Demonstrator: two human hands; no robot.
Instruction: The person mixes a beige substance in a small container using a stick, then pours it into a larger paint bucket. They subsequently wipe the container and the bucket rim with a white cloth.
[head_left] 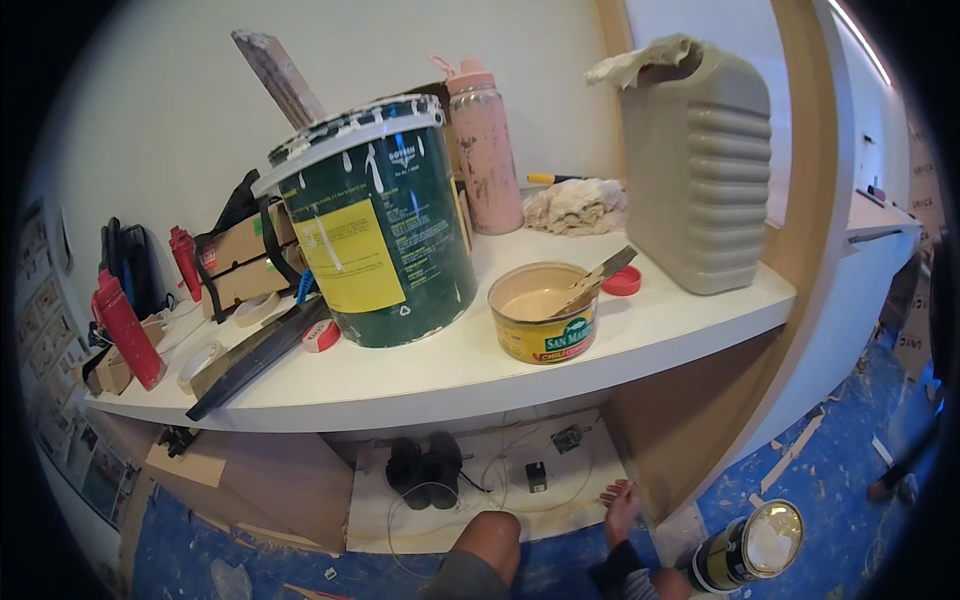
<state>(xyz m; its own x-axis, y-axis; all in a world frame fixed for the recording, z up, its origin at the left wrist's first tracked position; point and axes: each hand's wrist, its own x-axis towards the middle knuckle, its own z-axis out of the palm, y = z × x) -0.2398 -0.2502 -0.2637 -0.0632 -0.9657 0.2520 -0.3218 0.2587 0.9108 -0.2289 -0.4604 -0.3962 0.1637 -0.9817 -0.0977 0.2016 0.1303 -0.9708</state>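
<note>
Black box [537, 477] (one), lying near the right hand [621, 503], fingers loosely spread; left hand out of view; two dark shoes [441, 468] farther left.

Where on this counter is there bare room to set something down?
Two patches of the white counter look bare: one between yellow tin, red cap and grey jug; another bordered by tin, green bucket and pink bottle. Left of the bucket is crowded: cardboard box, red bottle, dark bar.
</note>
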